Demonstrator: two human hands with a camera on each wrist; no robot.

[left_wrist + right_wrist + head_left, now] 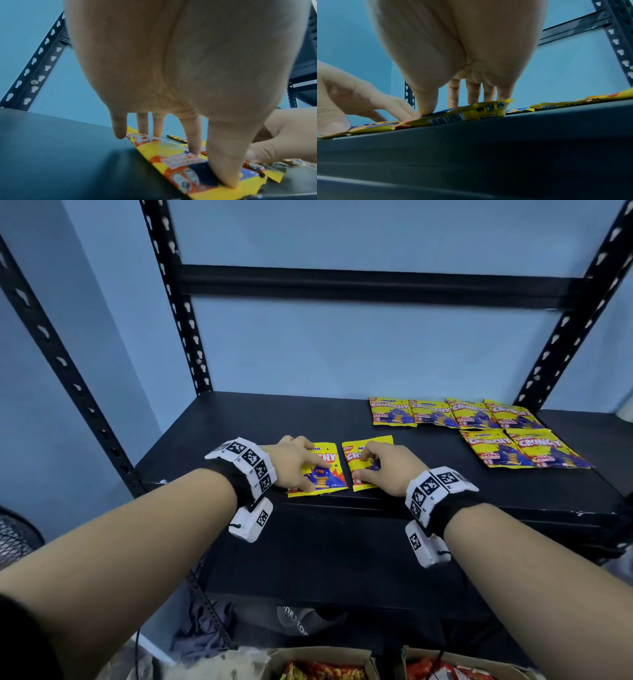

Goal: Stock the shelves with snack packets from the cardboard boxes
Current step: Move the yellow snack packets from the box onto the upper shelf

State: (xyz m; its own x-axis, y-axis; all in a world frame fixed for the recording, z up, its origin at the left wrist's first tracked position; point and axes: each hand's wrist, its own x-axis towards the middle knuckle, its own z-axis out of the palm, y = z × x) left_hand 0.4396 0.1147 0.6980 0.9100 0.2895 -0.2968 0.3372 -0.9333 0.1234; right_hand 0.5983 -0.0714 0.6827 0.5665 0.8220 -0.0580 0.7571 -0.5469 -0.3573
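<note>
Right at the front edge of the black shelf [239, 419], two yellow snack packets lie flat side by side, a narrow gap between them. Each is a small glossy pouch with a red-and-white "CRUNCHY" title across the top, a blue cartoon figure over a stack of golden rings in the middle, and a red corner patch low on its left side. The left hand [297, 463] rests on the left packet [325, 470], fingers spread and fairly straight, with thumb and fingertips pressing down on its face; the left wrist view shows the thumb planted near the packet's lower yellow seam. The right hand [385, 469] sits on the right packet [356, 460] with its fingers bent and arched, thumb and fingertips touching the wrapper; from the right wrist view, a barcode strip shows along this packet's near edge, which lifts slightly off the shelf.

Toward the back right of the shelf, six more packets [479, 433] of the same design lie in two rows, four behind and two in front, edges overlapping a little. Below the shelf, at the bottom of the head view, two open cardboard boxes [322, 655] hold red and orange packets. Both wrists wear white bands printed with black square markers.
</note>
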